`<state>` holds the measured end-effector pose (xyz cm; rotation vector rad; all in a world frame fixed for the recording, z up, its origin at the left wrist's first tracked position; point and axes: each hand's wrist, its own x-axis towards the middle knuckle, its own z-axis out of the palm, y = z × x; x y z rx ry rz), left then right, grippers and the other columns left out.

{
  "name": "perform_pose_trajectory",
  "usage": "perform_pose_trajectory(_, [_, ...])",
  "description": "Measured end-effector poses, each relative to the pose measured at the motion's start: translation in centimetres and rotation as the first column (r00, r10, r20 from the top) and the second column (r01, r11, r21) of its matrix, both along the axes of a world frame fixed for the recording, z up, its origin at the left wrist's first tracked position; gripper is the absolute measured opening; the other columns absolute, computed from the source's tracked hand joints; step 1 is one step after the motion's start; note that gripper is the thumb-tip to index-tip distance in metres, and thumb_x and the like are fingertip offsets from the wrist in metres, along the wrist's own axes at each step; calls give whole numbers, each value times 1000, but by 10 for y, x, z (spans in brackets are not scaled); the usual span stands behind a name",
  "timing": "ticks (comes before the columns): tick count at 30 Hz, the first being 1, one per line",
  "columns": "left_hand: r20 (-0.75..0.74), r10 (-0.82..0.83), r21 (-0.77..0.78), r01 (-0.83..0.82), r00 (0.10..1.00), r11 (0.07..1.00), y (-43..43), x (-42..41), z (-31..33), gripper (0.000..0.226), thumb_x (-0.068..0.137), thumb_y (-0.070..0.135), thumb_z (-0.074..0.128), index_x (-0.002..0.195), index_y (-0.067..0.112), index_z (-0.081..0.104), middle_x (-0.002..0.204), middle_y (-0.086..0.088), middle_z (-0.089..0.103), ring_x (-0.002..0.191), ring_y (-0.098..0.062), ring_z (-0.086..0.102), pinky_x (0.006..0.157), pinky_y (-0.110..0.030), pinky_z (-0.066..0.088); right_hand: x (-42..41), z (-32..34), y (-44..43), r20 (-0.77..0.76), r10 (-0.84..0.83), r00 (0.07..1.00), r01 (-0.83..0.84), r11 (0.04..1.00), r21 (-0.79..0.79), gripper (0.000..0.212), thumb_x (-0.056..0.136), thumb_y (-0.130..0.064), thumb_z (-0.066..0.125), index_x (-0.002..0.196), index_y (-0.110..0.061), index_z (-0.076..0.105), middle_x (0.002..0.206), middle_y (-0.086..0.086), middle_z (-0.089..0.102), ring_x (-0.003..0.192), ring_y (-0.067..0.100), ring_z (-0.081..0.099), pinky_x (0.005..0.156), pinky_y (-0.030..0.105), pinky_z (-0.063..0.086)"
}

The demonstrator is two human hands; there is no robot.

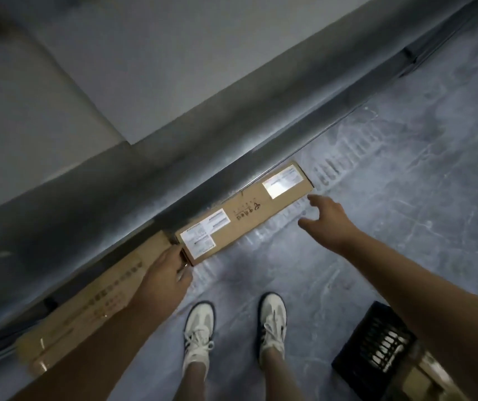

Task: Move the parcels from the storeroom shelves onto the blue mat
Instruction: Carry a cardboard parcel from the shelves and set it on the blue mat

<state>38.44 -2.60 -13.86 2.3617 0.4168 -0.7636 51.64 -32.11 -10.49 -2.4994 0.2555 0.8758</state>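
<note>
A long flat cardboard parcel (245, 215) with white labels lies on the grey floor along the base of the wall. My left hand (168, 270) grips its near-left end. My right hand (326, 219) hovers with fingers spread just beside the parcel's right end, not touching it. A second long cardboard parcel (93, 302) lies end to end with the first, further left along the wall, partly under my left forearm. No blue mat or shelves are in view.
A dark skirting strip (232, 146) runs diagonally along the wall. A black slatted crate (376, 351) stands at the lower right beside another brown box (426, 377). My two feet in white shoes (200, 334) stand on the scuffed floor.
</note>
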Motion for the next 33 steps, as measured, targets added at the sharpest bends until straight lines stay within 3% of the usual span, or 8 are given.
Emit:
perform_pose_trajectory(6, [-37, 291, -13, -292, 956, 956, -16, 11, -59, 55, 86, 7, 68, 135, 3, 44, 117, -5, 54, 104, -20, 54, 85, -24, 39, 72, -78, -27, 52, -31, 998, 37, 993, -108, 64, 90, -30, 57, 145, -7, 35, 147, 18, 39, 134, 36, 36, 110, 45, 34])
perform_pose_trajectory(9, [-54, 522, -65, -525, 851, 849, -23, 21, -71, 72, 76, 13, 81, 135, -2, 42, 117, -6, 59, 96, -14, 61, 75, -15, 48, 90, -99, -30, -26, -104, 994, 104, 994, 15, 60, 88, -17, 59, 143, -9, 38, 141, 16, 46, 122, 32, 49, 90, 37, 46])
perform_pose_trajectory(11, [-142, 640, -125, -655, 755, 745, -29, 26, -73, 78, 72, 14, 85, 136, 4, 42, 121, -5, 62, 105, -19, 63, 86, -28, 54, 93, -106, -33, -113, -129, 985, 141, 984, 110, 54, 83, -6, 57, 136, -7, 45, 129, 15, 55, 112, 29, 54, 85, 35, 46])
perform_pose_trajectory(17, [-349, 629, -144, -703, 695, 697, -43, 17, -51, 59, 76, -4, 70, 129, 13, 49, 122, -1, 64, 110, -19, 58, 86, -31, 45, 71, -89, -49, -153, -236, 960, 272, 915, 297, 51, 74, 9, 54, 123, -3, 50, 120, 22, 55, 100, 28, 55, 90, 46, 50])
perform_pose_trajectory(22, [-345, 565, -319, -660, 750, 680, -93, 24, 5, 68, 79, -9, 65, 138, 16, 41, 120, 11, 53, 119, -14, 50, 83, -24, 40, 40, -45, -34, -244, -252, 937, 345, 784, 516, 53, 78, 0, 69, 123, -22, 52, 112, 8, 65, 95, 15, 64, 74, 20, 51])
perform_pose_trajectory(26, [-396, 701, -283, -805, 593, 521, -134, 39, 3, 61, 75, 43, 79, 120, 14, 51, 120, 5, 54, 107, -19, 56, 87, -31, 45, 49, -60, -44, 142, -160, 977, 125, 965, 231, 58, 88, -30, 67, 140, -20, 43, 143, 9, 42, 133, 27, 43, 104, 40, 40])
perform_pose_trajectory(29, [-467, 744, -322, -876, 477, 359, -142, 51, -33, 65, 67, 65, 73, 99, 11, 58, 108, 1, 68, 91, -23, 68, 78, -34, 56, 68, -99, -80, 51, 182, 982, -180, 983, -39, 96, 73, -58, 73, 150, -38, 18, 160, -10, 7, 147, 21, 12, 111, 64, 22])
perform_pose_trajectory(33, [-306, 860, -291, -900, 409, 324, -120, 45, -72, 56, 77, 52, 73, 111, 9, 63, 107, -10, 70, 90, -25, 69, 85, -39, 56, 77, -123, -78, 214, 239, 947, -234, 971, -51, 62, 75, -68, 58, 129, -38, 56, 144, -8, 46, 129, 22, 47, 106, 50, 39])
